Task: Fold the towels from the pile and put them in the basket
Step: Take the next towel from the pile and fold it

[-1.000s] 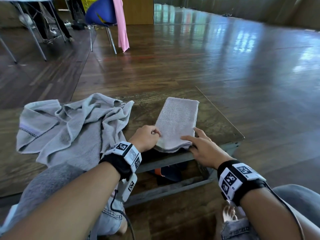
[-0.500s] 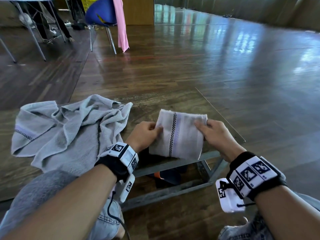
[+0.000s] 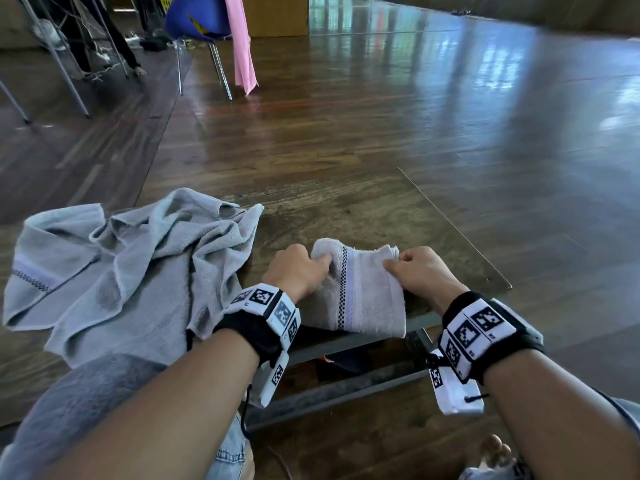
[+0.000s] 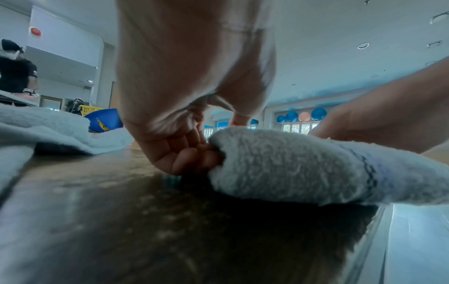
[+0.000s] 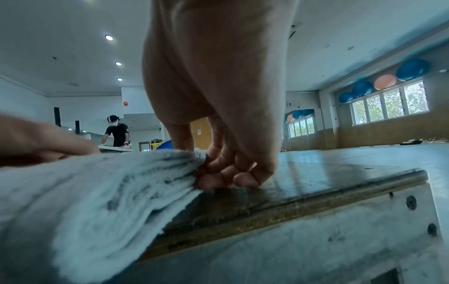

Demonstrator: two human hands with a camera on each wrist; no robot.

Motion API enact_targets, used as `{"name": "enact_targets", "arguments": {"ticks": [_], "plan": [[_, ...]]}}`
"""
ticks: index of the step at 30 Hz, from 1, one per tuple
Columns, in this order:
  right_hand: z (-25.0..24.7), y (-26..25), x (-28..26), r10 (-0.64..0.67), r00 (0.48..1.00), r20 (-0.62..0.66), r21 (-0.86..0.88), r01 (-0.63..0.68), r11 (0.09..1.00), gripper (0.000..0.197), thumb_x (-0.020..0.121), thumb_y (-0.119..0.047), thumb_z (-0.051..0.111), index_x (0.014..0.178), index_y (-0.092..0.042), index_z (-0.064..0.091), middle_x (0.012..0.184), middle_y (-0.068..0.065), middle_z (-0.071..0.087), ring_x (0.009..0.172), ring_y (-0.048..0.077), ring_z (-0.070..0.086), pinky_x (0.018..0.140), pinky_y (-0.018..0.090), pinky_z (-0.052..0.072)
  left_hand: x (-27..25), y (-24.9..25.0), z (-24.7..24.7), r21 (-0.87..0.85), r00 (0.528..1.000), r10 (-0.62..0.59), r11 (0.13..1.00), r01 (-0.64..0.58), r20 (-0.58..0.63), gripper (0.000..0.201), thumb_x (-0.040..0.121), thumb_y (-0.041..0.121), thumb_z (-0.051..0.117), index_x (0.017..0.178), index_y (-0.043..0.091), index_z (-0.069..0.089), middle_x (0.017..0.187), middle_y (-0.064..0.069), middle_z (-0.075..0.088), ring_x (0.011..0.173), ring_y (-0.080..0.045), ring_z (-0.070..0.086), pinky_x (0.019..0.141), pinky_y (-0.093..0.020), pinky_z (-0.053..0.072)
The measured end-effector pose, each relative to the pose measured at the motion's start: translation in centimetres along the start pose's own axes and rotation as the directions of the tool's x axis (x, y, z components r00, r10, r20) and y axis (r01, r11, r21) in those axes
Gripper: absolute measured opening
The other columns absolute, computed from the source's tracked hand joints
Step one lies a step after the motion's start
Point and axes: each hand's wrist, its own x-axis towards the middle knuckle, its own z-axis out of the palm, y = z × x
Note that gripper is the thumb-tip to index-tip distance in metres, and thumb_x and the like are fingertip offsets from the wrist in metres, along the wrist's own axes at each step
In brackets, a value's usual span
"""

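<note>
A small folded grey towel with a checked stripe lies at the near edge of the low wooden table, its near end hanging over the edge. My left hand pinches its far left corner. My right hand pinches the far right corner, where several layers show. Both sets of fingers are curled against the tabletop. A crumpled pile of grey towels lies on the left of the table. No basket is in view.
The table's metal frame runs below its near edge. A blue chair with a pink cloth stands far back on the wooden floor. A person works at a distant table.
The towel lay flat and long a second ago. Both hands took its near end, lifted it and carried it away from me, so the striped side now faces up.
</note>
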Motion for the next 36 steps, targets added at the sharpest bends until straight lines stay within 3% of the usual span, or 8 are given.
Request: {"name": "enact_targets", "arguments": {"ticks": [8,12,18,24,27,29,32,36], "plan": [[0.5,-0.2,0.5,-0.036,0.997,-0.065,-0.106,0.029,0.994,0.038,0.096,-0.044,0.057,0.074,-0.014,0.053,0.074,0.001,0.060,0.068,0.020,0.056,0.059,0.030,0.044,0.5,-0.1,0.6,0.099,0.996,0.054,0.994,-0.046,-0.078,0.032,0.099,0.040,0.041,0.084,0.015,0.053,0.100,-0.012,0.065,0.092,-0.033,0.062,0.074,-0.039,0.048],[0.7,-0.2,0.3,-0.053,0.994,-0.092,-0.190,0.035,0.981,0.044,0.097,-0.045,0.054,0.066,-0.016,0.042,0.082,0.006,0.056,0.070,0.024,0.053,0.061,0.031,0.041,0.5,0.0,0.6,0.127,0.995,0.030,0.992,-0.019,-0.091,0.037,0.100,0.042,0.039,0.106,0.011,0.057,0.111,-0.014,0.064,0.103,-0.036,0.061,0.084,-0.043,0.050],[0.6,-0.4,-0.6,-0.122,0.992,-0.028,-0.335,0.106,0.936,0.035,0.099,-0.045,0.046,0.129,-0.029,0.053,0.121,0.011,0.059,0.106,0.034,0.058,0.080,0.038,0.046,0.5,0.4,0.6,0.087,0.997,0.018,0.996,-0.011,-0.081,0.038,0.096,0.051,0.039,0.106,0.018,0.053,0.106,-0.007,0.065,0.098,-0.032,0.062,0.084,-0.045,0.051],[0.7,-0.4,-0.7,-0.098,0.995,-0.025,-0.310,0.085,0.947,0.030,0.093,-0.032,0.039,0.089,-0.009,0.058,0.080,0.008,0.073,0.080,0.028,0.066,0.069,0.034,0.048,0.3,1.0,0.5,-0.098,0.935,0.212,0.964,-0.248,-0.284,0.016,0.101,0.029,0.047,0.098,0.013,0.049,0.097,-0.006,0.061,0.090,-0.028,0.059,0.077,-0.042,0.048],[0.7,-0.2,-0.6,-0.018,0.997,0.077,-0.158,0.030,0.987,0.041,0.091,-0.025,0.033,0.091,0.001,0.064,0.060,0.009,0.073,0.064,0.026,0.073,0.082,0.034,0.056,-0.1,1.4,0.4,0.120,0.832,0.423,0.905,-0.408,-0.358,0.013,0.096,0.030,0.052,0.098,0.018,0.055,0.105,-0.003,0.053,0.100,-0.023,0.050,0.086,-0.035,0.041],[0.3,-0.4,-0.7,0.054,0.981,0.186,-0.036,-0.048,0.998,0.040,0.096,-0.025,0.033,0.103,0.006,0.058,0.066,0.012,0.075,0.059,0.028,0.074,0.076,0.033,0.058,-0.5,1.6,0.7,0.270,0.822,0.496,0.862,-0.429,-0.278,0.021,0.095,0.036,0.049,0.107,0.021,0.059,0.116,-0.002,0.049,0.112,-0.022,0.043,0.094,-0.036,0.034],[-0.4,-0.8,-1.6,0.056,0.986,0.158,-0.234,-0.018,0.972,0.036,0.089,-0.032,0.039,0.093,-0.007,0.065,0.066,0.004,0.076,0.055,0.023,0.073,0.066,0.029,0.053,-1.3,1.4,1.7,0.274,0.899,0.438,0.867,-0.417,-0.017,0.045,0.097,0.048,0.037,0.137,0.029,0.048,0.147,-0.004,0.039,0.138,-0.024,0.032,0.113,-0.043,0.021],[0.2,-1.1,-2.1,-0.337,0.926,-0.172,-0.444,0.232,0.866,0.020,0.092,-0.036,0.045,0.084,-0.022,0.058,0.082,-0.005,0.058,0.067,0.017,0.056,0.061,0.031,0.041,-1.8,0.6,2.9,0.329,0.877,0.432,0.814,-0.480,0.212,0.062,0.099,0.060,0.022,0.156,0.039,0.012,0.167,0.003,0.001,0.154,-0.020,-0.006,0.123,-0.046,-0.003]]}}
